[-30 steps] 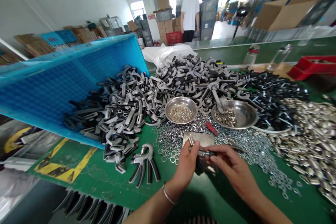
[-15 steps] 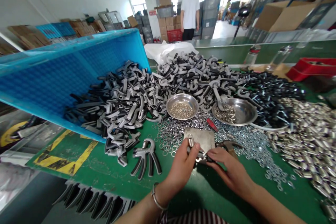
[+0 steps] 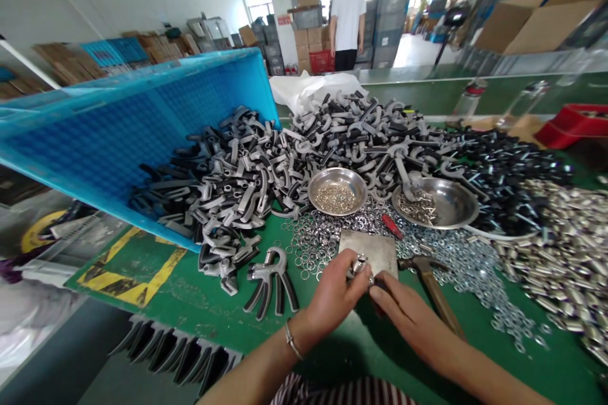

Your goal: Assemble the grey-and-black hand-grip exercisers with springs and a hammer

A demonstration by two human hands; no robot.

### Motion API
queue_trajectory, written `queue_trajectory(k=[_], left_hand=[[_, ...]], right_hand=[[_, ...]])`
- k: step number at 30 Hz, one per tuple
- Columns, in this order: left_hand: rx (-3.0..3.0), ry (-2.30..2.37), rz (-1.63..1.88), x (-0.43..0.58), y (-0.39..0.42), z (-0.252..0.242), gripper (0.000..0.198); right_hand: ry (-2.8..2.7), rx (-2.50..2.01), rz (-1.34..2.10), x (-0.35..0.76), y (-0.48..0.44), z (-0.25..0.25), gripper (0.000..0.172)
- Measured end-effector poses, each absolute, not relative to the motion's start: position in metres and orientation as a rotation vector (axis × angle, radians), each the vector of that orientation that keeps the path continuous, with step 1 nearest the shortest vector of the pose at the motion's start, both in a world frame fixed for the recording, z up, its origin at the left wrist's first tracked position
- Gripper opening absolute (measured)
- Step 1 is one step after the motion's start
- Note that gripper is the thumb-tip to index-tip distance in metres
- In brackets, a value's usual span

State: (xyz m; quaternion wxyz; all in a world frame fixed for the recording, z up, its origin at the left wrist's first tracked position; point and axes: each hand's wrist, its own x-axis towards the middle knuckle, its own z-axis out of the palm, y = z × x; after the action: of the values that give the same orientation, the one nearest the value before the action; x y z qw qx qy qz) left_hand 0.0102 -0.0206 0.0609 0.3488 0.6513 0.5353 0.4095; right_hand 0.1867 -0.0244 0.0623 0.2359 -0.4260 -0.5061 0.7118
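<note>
Presently, the left hand is closed on a small, shiny, silver-coloured metal piece, pinched between thumb and fingers and partly hidden by them. The right hand grasps a dark, slender part just beside it; whether the two pieces are joined cannot be told. Both are held at the near edge of a flat, square, grey metal plate.

Right of the plate lies a claw hammer with a wooden handle. Small, silvery washers are scattered beyond the hammer, and thin metal rings lie left of the plate. A short red object rests behind the plate. Further back stand two round steel bowls, the left one containing small brass-coloured pieces, the right one metal pins. To the left, a grey-and-black sprung hand grip lies on the green tabletop, near a tipped blue plastic crate.
</note>
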Motion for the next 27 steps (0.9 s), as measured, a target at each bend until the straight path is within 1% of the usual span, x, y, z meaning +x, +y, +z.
queue_trajectory(k=[1, 4, 5, 6, 7, 8, 10, 11, 12, 13, 14, 15, 17, 19, 20, 22, 25, 27], left_hand=[[1.71, 1.334, 1.057, 0.008, -0.021, 0.061, 0.022], [1.772, 1.219, 0.978, 0.004, -0.021, 0.06, 0.022], [1.758, 1.229, 0.947, 0.003, -0.021, 0.059, 0.024], [1.722, 1.255, 0.928, 0.002, -0.022, 0.056, 0.026], [1.668, 1.288, 0.926, 0.002, -0.022, 0.052, 0.027], [1.605, 1.321, 0.939, 0.002, -0.023, 0.048, 0.029], [1.492, 1.366, 0.983, 0.002, -0.023, 0.04, 0.029], [1.453, 1.376, 1.0, 0.003, -0.023, 0.036, 0.03], [1.419, 1.382, 1.015, 0.004, -0.023, 0.034, 0.03], [1.388, 1.387, 1.033, 0.005, -0.023, 0.032, 0.03], [1.359, 1.392, 1.055, 0.006, -0.022, 0.03, 0.031], [1.331, 1.398, 1.079, 0.007, -0.021, 0.03, 0.03], [1.295, 1.413, 1.12, 0.01, -0.019, 0.031, 0.029], [1.297, 1.422, 1.137, 0.011, -0.017, 0.033, 0.029], [1.3, 1.426, 1.139, 0.012, -0.016, 0.035, 0.03], [1.291, 1.429, 1.135, 0.011, -0.016, 0.039, 0.032], [1.254, 1.384, 1.14, 0.01, -0.021, 0.045, 0.035], [1.243, 1.308, 1.151, 0.007, -0.028, 0.051, 0.036]], right_hand=[[-1.42, -1.151, 2.003, 0.187, -0.024, 0.058, 0.042], [-1.399, -1.099, 2.376, 0.186, -0.023, 0.044, 0.067], [-1.424, -1.103, 2.424, 0.186, -0.022, 0.042, 0.074], [-1.497, -1.126, 2.377, 0.186, -0.021, 0.04, 0.077], [-1.617, -1.163, 2.247, 0.187, -0.019, 0.04, 0.074], [-1.766, -1.219, 2.012, 0.189, -0.017, 0.041, 0.067], [-2.035, -1.294, 1.4, 0.193, -0.014, 0.043, 0.048], [-2.112, -1.3, 1.14, 0.194, -0.013, 0.043, 0.042], [-2.152, -1.289, 0.977, 0.194, -0.013, 0.041, 0.036], [-2.165, -1.265, 0.931, 0.193, -0.014, 0.039, 0.029], [-2.143, -1.241, 0.987, 0.192, -0.014, 0.036, 0.023], [-2.087, -1.225, 1.12, 0.19, -0.015, 0.033, 0.021], [-1.874, -1.221, 1.429, 0.186, -0.016, 0.027, 0.024], [-1.652, -1.232, 1.59, 0.184, -0.014, 0.027, 0.029], [-1.591, -1.243, 1.583, 0.184, -0.013, 0.03, 0.031], [-1.622, -1.273, 1.424, 0.188, -0.01, 0.041, 0.028], [-1.881, -1.226, 1.089, 0.197, -0.009, 0.059, 0.017], [-1.989, -1.136, 0.975, 0.199, -0.013, 0.065, 0.013]])
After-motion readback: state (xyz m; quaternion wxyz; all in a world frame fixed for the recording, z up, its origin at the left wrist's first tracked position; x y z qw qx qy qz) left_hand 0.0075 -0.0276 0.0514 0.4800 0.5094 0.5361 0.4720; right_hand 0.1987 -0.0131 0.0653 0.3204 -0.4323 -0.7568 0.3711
